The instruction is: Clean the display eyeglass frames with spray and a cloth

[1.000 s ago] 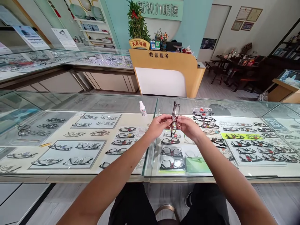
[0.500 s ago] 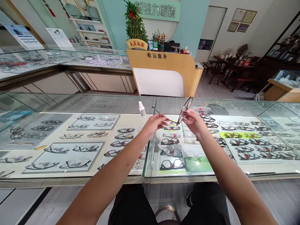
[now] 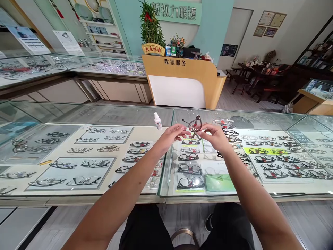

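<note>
A pair of dark-framed glasses (image 3: 195, 125) is held above the glass counter (image 3: 85, 114), its temples unfolded. My left hand (image 3: 172, 136) pinches it from the left with the fingertips. My right hand (image 3: 214, 136) holds it from the right, fingers curled round the frame. Both hands hover over the seam between two glass panels. A small white dropper bottle (image 3: 157, 121) stands on the glass just left of my left hand.
Under the glass lie several rows of glasses on trays (image 3: 189, 168) and a green cloth (image 3: 218, 182). A wooden cashier desk (image 3: 183, 81) stands behind the counter, with more display cases (image 3: 78, 66) to the left and dark tables and chairs (image 3: 262, 74) to the right.
The glasses were upright and folded between both hands, then one temple was swung out to the left. Now the frame is turned lower between my fingertips with temples open.
</note>
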Tool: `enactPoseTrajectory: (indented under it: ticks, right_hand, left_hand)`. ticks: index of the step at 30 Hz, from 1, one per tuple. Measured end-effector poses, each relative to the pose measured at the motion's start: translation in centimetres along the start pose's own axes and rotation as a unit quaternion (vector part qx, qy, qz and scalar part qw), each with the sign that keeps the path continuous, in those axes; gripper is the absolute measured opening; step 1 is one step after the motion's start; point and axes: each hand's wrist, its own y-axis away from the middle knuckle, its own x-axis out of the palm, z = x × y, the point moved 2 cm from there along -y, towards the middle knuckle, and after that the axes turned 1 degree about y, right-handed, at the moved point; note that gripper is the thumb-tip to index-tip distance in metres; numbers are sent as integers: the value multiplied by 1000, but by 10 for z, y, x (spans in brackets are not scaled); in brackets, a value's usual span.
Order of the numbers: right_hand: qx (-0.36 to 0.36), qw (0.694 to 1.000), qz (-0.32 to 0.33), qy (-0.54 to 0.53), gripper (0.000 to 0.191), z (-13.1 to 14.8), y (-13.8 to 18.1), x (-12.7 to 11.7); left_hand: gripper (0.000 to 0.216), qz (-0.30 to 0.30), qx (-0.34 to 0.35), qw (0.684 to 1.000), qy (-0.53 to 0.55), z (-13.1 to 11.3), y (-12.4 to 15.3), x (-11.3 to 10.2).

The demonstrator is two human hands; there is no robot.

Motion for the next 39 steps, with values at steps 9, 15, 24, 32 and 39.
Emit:
enactPoseTrajectory:
  ticks: [9,15,24,32,39]
  right_hand:
    - [-72,993,67,69,10,14,4,8]
    - [-75,989,80,97,11,17,6,9]
    - [-53,993,71,72,17,14,6,9]
    - [30,992,-27,-116,30,3,3,0]
    - [50,985,-6,-164,39,4,4,2]
  left_hand:
    - [57,82,5,990,118,0,0,5]
    - [44,35,62,984,164,-14,3,-2]
    - [47,-53,119,989,76,-25,4,-9]
    - [47,-441,266,831,-210,-7,-8,-64]
    - [56,-315,86,935,-135,33,-45,-113]
